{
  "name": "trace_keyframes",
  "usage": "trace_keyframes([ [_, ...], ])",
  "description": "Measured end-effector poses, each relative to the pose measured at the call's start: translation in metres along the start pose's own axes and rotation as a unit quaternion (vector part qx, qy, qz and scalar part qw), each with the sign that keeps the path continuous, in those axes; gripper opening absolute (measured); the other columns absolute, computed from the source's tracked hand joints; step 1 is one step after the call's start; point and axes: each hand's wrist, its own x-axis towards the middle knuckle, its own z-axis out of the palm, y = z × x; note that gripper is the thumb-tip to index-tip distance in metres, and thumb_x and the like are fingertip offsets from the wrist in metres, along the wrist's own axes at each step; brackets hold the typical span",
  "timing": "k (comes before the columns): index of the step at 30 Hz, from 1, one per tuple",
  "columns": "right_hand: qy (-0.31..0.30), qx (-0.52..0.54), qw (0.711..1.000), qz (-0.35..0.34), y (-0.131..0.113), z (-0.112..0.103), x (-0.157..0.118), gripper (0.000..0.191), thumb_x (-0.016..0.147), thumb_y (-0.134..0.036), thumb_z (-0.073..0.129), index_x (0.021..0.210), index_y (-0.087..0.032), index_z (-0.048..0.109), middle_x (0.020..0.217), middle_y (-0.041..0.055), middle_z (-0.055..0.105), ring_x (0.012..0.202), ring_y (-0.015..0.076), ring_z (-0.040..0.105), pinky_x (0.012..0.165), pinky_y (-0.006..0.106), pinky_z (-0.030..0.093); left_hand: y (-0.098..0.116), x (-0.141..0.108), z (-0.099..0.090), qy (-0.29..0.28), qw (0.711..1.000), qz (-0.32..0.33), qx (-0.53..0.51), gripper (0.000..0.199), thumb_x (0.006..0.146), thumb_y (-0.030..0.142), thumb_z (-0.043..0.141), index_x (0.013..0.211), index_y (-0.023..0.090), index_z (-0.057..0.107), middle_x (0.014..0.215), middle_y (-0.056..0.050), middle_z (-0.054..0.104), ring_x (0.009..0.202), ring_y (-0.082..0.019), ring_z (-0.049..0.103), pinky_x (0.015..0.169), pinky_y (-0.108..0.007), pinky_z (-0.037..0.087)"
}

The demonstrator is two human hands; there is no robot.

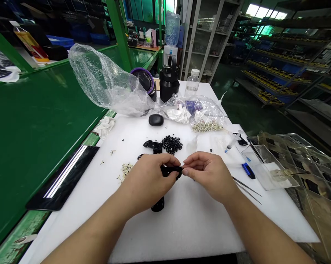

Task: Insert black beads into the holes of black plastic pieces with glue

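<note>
My left hand [150, 175] is closed round a black elongated part [169, 171], holding it over the white work surface [187, 231]. My right hand [206, 172] pinches thumb and forefinger together at the right end of that part; whatever sits between those fingertips is too small to make out. Under and behind my left hand lie more black parts [157, 205], partly covered by it. Just beyond my hands is a heap of tiny black pieces [172, 144]. Left of my left hand lies a scatter of small pale pieces [125, 170].
Tweezers [247, 189], a blue-handled tool [248, 171], a syringe [232, 142] and a clear tray [272, 168] lie to the right. Clear plastic bags [113, 88], a black bottle [169, 82] and a black case [155, 120] stand behind. A dark glossy panel [63, 176] lies left.
</note>
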Motion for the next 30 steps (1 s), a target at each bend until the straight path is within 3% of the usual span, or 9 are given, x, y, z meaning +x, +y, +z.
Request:
trace_keyframes([
  [8,-0.003,-0.033,0.999,0.003,-0.001,0.006,-0.001,0.016,0.071,-0.020,0.074,0.085,-0.019,0.066,0.081,0.0031,0.070,0.079,0.0181,0.066,0.072,0.031,0.053,-0.008,0.000,0.011,0.043,0.990,0.075,0.113,0.019,0.083,0.034,0.055,0.094,0.032,0.071,0.089,0.006,0.073,0.083,-0.023,0.065,0.066,-0.032,0.043],
  [14,-0.032,0.001,0.999,0.008,0.003,0.001,0.001,0.020,0.069,-0.021,0.077,0.085,-0.019,0.066,0.081,0.0015,0.068,0.078,0.0156,0.064,0.072,0.029,0.052,-0.005,-0.002,0.011,0.041,0.992,0.101,0.066,0.018,0.082,0.032,0.055,0.092,0.028,0.071,0.088,0.003,0.073,0.079,-0.021,0.065,0.071,-0.032,0.044],
  [22,-0.130,0.095,0.986,0.034,0.002,-0.013,0.005,0.031,0.062,-0.022,0.084,0.082,-0.017,0.061,0.074,-0.0004,0.065,0.070,0.0122,0.060,0.066,0.026,0.048,0.009,-0.002,0.001,-0.059,0.994,0.020,-0.095,0.014,0.075,0.026,0.058,0.082,0.022,0.070,0.079,0.002,0.071,0.073,-0.018,0.063,0.065,-0.028,0.046],
  [30,-0.141,0.115,0.982,0.039,0.003,-0.012,0.004,0.034,0.058,-0.021,0.086,0.074,-0.017,0.057,0.072,-0.0009,0.063,0.067,0.0115,0.058,0.063,0.025,0.046,0.010,0.000,0.003,-0.072,0.992,-0.013,-0.107,0.011,0.073,0.026,0.059,0.078,0.021,0.067,0.077,0.001,0.070,0.071,-0.017,0.060,0.062,-0.027,0.044],
])
